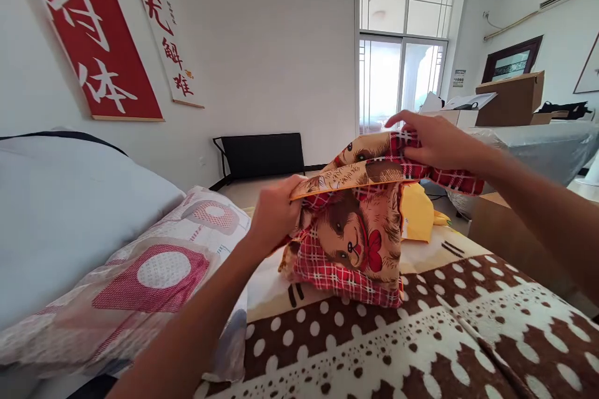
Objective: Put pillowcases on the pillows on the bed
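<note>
A red plaid pillowcase (346,243) printed with cartoon dogs hangs between my two hands, its lower part touching the spotted blanket. It looks filled out, though what is inside is hidden. My left hand (276,212) is closed on the left end of its yellow-edged upper rim. On the right, my right hand (435,140) grips the upper fabric, thumb beneath and index finger stretched out over the top. A flap of plaid cloth trails to the right below that wrist. Behind the pillowcase lies a yellow cloth item (417,215).
A brown and cream spotted blanket (421,336) covers the surface before me. Plastic-wrapped pillows (159,280) lie at left beside a large white cushion (70,199). Cardboard boxes (510,100) stand at right; a black folded frame (262,156) rests by the wall.
</note>
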Demonstrator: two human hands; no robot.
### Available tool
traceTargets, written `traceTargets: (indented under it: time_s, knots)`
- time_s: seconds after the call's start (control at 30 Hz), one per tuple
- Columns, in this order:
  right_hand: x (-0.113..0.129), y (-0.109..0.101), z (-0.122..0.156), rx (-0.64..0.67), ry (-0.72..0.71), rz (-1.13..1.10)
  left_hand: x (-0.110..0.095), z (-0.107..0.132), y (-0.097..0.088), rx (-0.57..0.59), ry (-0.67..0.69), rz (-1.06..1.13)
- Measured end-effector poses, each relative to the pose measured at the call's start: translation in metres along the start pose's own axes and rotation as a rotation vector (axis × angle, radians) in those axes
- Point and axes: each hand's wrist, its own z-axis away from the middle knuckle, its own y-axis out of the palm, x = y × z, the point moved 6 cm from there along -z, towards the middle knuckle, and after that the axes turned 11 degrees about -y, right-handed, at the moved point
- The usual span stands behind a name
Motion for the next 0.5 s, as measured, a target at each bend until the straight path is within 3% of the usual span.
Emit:
traceTargets:
  time_s: [0.13,0.23,0.33,0.4,0.5]
  knots:
    - [-0.03,0.04,0.005,0.299,-0.047,-0.045,-0.009,-0.034,-0.037,0.134,0.013,-0.124]
    - [-0.038,0.055,0.004,0.373,0.02,-0.175,-0.02,-0.051,-0.055,0.224,0.027,-0.228]
    - [-0.039,0.042,-0.004,0.244,0.149,-0.406,-0.025,-0.067,-0.08,0.151,0.017,-0.384]
    - [-0.038,0.024,-0.009,0.113,0.204,-0.593,-0.029,-0.078,-0.102,-0.001,0.019,-0.479]
    - [-0.036,0.005,-0.003,-0.088,0.152,-0.775,-0.03,-0.09,-0.134,-0.248,-0.064,-0.496]
